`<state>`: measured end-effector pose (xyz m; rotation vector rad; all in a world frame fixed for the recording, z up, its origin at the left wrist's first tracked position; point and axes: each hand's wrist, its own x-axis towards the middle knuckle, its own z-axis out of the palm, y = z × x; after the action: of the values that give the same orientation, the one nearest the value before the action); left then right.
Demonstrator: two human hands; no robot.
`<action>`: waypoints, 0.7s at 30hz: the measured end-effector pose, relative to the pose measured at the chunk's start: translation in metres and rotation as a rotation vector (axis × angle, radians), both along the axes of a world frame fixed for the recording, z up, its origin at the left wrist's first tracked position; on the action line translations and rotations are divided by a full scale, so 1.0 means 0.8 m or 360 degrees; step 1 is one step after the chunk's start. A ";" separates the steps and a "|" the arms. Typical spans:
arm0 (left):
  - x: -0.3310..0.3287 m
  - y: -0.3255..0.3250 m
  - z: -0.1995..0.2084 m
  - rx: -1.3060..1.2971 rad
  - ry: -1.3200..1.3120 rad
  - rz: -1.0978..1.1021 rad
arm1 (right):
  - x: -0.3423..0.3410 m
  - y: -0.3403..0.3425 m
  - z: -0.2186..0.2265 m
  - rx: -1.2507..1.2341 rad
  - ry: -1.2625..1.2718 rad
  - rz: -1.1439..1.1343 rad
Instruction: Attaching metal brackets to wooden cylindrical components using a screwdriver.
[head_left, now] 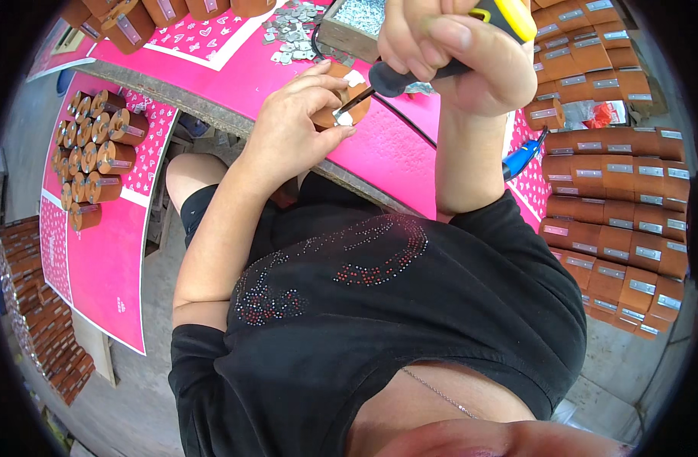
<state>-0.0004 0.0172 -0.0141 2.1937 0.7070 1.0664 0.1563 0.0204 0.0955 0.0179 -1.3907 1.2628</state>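
At the frame's upper middle, by the tabletop (398, 145) edge, the left hand's (292, 118) grip pinches the round brown piece (357, 110); the right hand's (471, 53) grip wraps the driver (389, 78). Ideally, brace the piece firmly, seat the tip squarely and keep fingertips clear.

A bare stretch of pink tabletop (383, 161) right of the brown disc (330, 75) leaves passing room, though a black cord (407, 122) crosses it. Loose metal plates (294, 32) and a box (347, 44) block beyond; the right hand (471, 53) and screwdriver (389, 78) obstruct from above. Rightward, a blue tool (522, 158) and stacked brown blocks (616, 169) stand in the way.
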 end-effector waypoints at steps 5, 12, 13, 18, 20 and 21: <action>0.001 0.000 0.001 0.0008 0.0018 -0.0009 | 0.008 -0.008 -0.003 0.0014 0.0028 0.0024; 0.000 -0.002 0.005 -0.0039 0.0027 -0.0048 | 0.010 0.013 -0.002 0.0068 0.0038 0.0353; 0.000 -0.002 0.006 -0.0040 0.0034 -0.0054 | 0.011 0.016 -0.004 0.0028 0.0066 0.0450; 0.000 -0.003 0.010 -0.0171 0.0070 -0.0056 | 0.013 0.028 -0.007 0.0089 0.0072 0.0735; -0.001 -0.002 0.010 -0.0177 0.0084 -0.0072 | 0.010 0.030 0.002 0.0081 0.0049 0.0775; -0.001 -0.002 0.011 -0.0182 0.0091 -0.0085 | 0.009 0.030 0.004 0.0072 0.0020 0.0817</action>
<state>-0.0013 0.0155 -0.0055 2.1403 0.7127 0.9169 0.1632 0.0445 0.0985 0.4373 -1.4533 1.6448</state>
